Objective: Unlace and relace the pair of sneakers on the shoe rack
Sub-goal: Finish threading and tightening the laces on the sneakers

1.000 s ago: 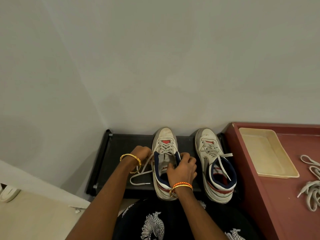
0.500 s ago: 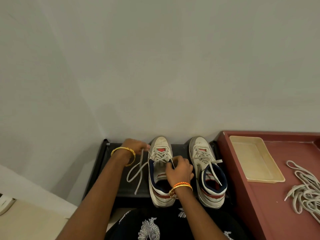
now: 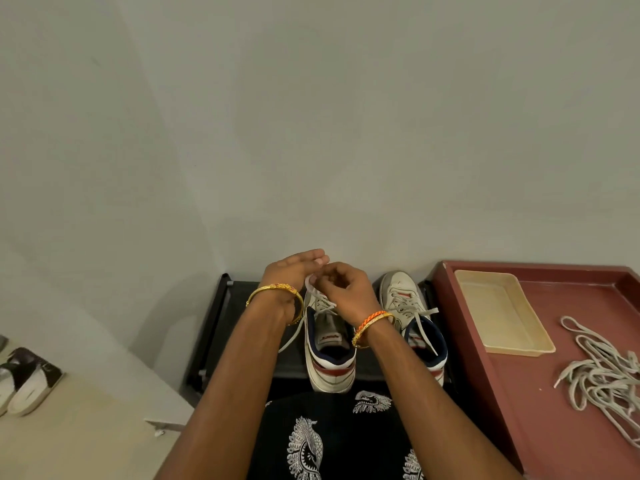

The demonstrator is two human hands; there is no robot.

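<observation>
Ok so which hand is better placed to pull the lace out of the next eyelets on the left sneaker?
Right hand: its fingertips pinch the lace over the left sneaker; the left hand is open beside it.

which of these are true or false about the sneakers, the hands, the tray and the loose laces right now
1. Both hands are raised together over the toe end of the left sneaker. True: left hand, right hand.
2. The right sneaker has no lace in it. False: it is laced, with ends hanging loose.
3. The cream tray holds a pile of laces. False: it looks empty; the loose laces lie beside it on the red surface.
4. Both sneakers stand on the black shoe rack. True.
5. The right hand has a grip on something white. True, probably the lace.
</observation>
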